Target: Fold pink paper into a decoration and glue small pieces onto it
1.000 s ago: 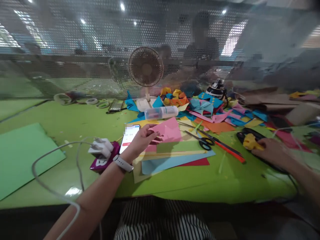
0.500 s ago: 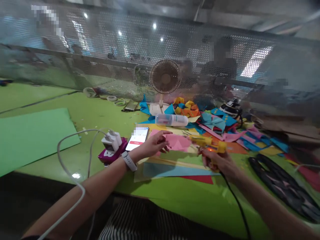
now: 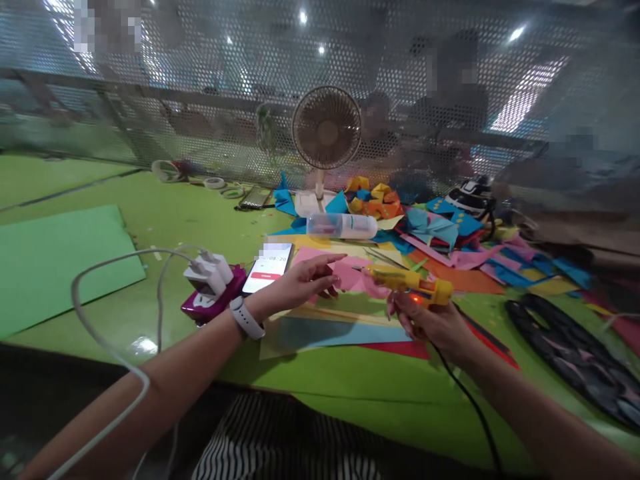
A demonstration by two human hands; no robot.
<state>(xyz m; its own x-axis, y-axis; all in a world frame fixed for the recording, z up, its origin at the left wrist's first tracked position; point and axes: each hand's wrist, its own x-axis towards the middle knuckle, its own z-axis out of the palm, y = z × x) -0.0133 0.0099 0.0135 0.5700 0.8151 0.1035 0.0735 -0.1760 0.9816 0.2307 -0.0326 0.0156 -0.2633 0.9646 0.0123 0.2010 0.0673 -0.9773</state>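
Observation:
My right hand (image 3: 437, 325) grips a yellow hot glue gun (image 3: 400, 277) with a small red light glowing. Its thin metal nozzle points left toward my left hand (image 3: 311, 277), and a black cord trails down from it. Over the pink paper (image 3: 369, 285), my left hand hovers palm down with the index finger stretched out and the other fingers loosely bent; nothing shows in it. Below both hands lie a light blue sheet (image 3: 325, 335) and the corner of a red sheet (image 3: 400, 350). A phone (image 3: 265, 275) with a lit screen rests just left of my left hand.
A purple power strip (image 3: 215, 300) holds white chargers (image 3: 210, 272) with looping cables. A fan (image 3: 327, 130), a clear plastic bottle (image 3: 343, 225) and folded paper pieces (image 3: 433, 227) stand or lie behind. Green card (image 3: 60, 267) is at left, a black oval tray (image 3: 565, 353) at right.
The view has tilted down and shifted slightly. The glue gun has come a little closer to my left hand, its nozzle now clearly visible; the grip is unchanged.

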